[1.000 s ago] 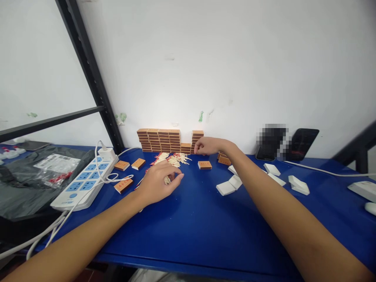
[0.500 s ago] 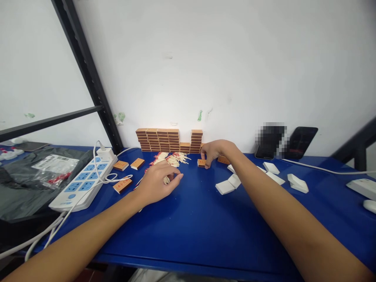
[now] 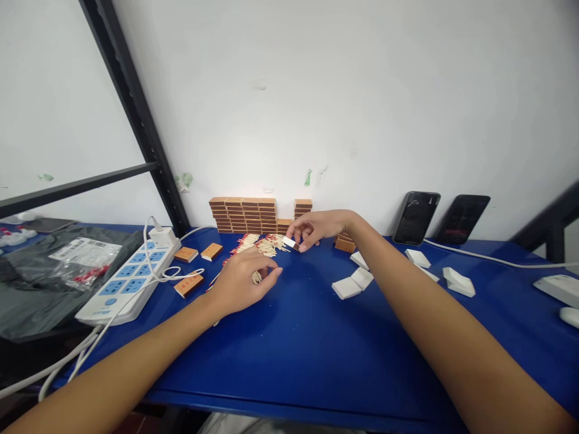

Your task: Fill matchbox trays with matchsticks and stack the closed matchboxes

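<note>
My right hand (image 3: 312,229) pinches a matchbox (image 3: 293,244) between thumb and fingers, tilted above the blue table, its white end facing left. Just left of that box lies a pile of loose matches (image 3: 271,244) with red heads. My left hand (image 3: 246,278) rests curled on the table in front of the pile, closed around a few matchsticks (image 3: 257,277) whose pale ends peek out beneath the fingers. Behind the pile, a wall of stacked matchboxes (image 3: 244,216) stands against the white wall, lower in one section. My right hand partly hides its right end.
Three matchboxes (image 3: 189,283) lie beside a white power strip (image 3: 131,283) with cables. More matchboxes (image 3: 345,242) sit behind my right wrist. White box trays (image 3: 347,287) are scattered on the right. Two phones (image 3: 416,217) lean on the wall.
My right hand has lifted the matchbox off the table and moved it left toward the matches, turning its white end outward. My left hand has stayed in place.
</note>
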A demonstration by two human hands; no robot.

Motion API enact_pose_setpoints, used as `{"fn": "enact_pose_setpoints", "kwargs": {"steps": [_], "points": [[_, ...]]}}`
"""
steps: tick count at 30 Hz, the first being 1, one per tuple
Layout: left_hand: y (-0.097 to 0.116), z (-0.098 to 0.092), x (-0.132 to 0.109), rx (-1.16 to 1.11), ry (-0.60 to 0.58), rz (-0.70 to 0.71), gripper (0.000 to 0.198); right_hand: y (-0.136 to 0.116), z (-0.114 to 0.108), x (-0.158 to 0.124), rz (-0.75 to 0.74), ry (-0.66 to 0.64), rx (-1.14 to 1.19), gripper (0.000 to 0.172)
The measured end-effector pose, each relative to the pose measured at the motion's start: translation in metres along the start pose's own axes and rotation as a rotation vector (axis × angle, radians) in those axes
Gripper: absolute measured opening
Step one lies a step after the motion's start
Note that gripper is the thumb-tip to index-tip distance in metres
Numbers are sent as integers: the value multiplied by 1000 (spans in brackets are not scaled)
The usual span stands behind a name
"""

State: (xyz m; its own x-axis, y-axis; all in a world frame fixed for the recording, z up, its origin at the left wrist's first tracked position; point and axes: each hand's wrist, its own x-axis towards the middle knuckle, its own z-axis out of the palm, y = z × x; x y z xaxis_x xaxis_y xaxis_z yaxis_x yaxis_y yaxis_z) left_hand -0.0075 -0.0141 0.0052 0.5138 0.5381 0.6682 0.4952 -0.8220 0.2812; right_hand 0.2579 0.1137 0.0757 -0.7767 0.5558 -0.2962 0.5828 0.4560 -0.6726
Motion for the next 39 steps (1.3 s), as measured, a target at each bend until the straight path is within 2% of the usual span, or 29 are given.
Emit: {"fn": "enact_pose_setpoints", "kwargs": {"steps": [4,9,13,15,19,23,28,39], "points": [[1,0,0,6,-12,-3,15,-2,2,1,7,46,22,66],[2,-1,1,11,-19,-6,16,-14,11,8,86,353,21,54],[2,-1,1,5,-16,-4,16,-17,15,14,39,491,11,42],[2,-1,1,6,-15,0,16,-14,16,17,2,588,-77,38],[2,0,1,15,-17,1,15,-9,16,23,18,762,-444,28],[3,0,1,13,-12,3,15,-12,21,28,112,743,-708,26],[4,-1,2,14,-12,20,15,-15,30,36,236,744,-868,25],[5,-2,2,14,-49,11,16,-15,34,42,321,692,-869,27]]}}
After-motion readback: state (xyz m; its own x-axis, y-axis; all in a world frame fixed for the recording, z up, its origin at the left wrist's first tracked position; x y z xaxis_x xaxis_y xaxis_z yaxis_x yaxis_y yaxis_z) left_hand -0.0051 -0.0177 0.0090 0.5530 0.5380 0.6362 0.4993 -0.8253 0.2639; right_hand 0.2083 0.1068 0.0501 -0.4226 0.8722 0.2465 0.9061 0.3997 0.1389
